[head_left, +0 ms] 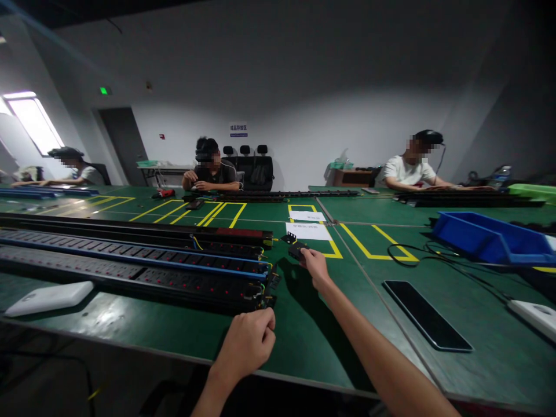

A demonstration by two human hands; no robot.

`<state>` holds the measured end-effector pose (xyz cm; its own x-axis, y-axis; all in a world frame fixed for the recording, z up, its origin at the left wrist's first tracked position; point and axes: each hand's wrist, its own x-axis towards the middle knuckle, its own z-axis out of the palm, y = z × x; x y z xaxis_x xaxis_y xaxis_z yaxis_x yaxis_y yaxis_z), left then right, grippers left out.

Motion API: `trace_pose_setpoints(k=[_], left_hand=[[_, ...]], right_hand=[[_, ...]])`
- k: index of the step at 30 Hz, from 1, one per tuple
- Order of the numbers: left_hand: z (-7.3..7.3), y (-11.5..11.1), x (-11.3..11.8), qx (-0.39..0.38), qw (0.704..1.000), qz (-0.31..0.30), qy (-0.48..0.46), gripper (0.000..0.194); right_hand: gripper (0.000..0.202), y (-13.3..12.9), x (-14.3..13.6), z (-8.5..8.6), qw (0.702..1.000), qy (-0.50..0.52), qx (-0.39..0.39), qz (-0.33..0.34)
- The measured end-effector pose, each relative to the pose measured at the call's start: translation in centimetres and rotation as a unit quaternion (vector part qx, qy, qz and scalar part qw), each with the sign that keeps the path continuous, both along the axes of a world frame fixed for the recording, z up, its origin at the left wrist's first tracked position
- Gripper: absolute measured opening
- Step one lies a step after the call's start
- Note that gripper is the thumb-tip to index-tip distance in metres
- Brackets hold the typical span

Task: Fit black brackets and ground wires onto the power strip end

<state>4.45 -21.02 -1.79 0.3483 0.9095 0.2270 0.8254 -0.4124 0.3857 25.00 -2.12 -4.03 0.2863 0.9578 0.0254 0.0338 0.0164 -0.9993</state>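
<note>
My right hand (315,267) pinches a small black end cap (297,250) above the green table, past the ends of the power strips. A black bracket-like piece (289,237) shows just beyond the cap. My left hand (248,341) is closed by the near edge, its fingers curled under; whatever they may hold is hidden. Just beyond it lies the end of the nearest long black power strip (191,284), with several sockets and small red dots. A strip with a blue edge (174,255) runs behind it. Thin yellow-green wires (262,277) stick out at the open strip ends.
A phone (428,315) lies to the right, near black cables (452,260) and a blue bin (490,237). White paper sheets (308,231) lie within yellow tape outlines. A white device (50,298) sits at left. Several people sit across the table (347,301).
</note>
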Motion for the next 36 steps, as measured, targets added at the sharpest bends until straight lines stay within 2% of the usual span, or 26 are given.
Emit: trace_pose_setpoints(k=[1, 3, 5, 8, 13, 20, 36], left_hand=[[0.0, 0.0, 0.0, -0.001, 1.000, 0.000, -0.001, 0.016], [0.1, 0.0, 0.0, -0.004, 1.000, 0.000, -0.005, 0.016], [0.2, 0.0, -0.1, -0.006, 1.000, -0.001, -0.009, 0.016], [0.2, 0.1, -0.1, -0.005, 1.000, -0.001, -0.013, 0.015], [-0.2, 0.1, -0.2, 0.000, 1.000, -0.001, -0.015, 0.016], [-0.3, 0.2, -0.2, -0.001, 1.000, -0.006, -0.003, 0.016], [0.2, 0.1, 0.0, -0.008, 1.000, -0.006, 0.009, 0.016]], right_hand=[[0.016, 0.0, -0.2, 0.0, 0.995, 0.097, -0.023, 0.011], [0.006, -0.1, -0.6, 0.0, 0.972, 0.228, -0.051, 0.015], [0.002, -0.2, -0.7, 0.0, 0.953, 0.294, -0.069, 0.009], [0.005, 0.2, -0.5, 0.0, 0.936, 0.341, -0.086, -0.019], [0.010, 1.0, -0.1, -0.6, 0.933, 0.345, -0.086, -0.058], [0.011, 0.6, -0.4, -0.9, 0.946, 0.316, -0.072, -0.015], [0.011, 0.3, -0.5, -0.9, 0.953, 0.297, -0.058, -0.015]])
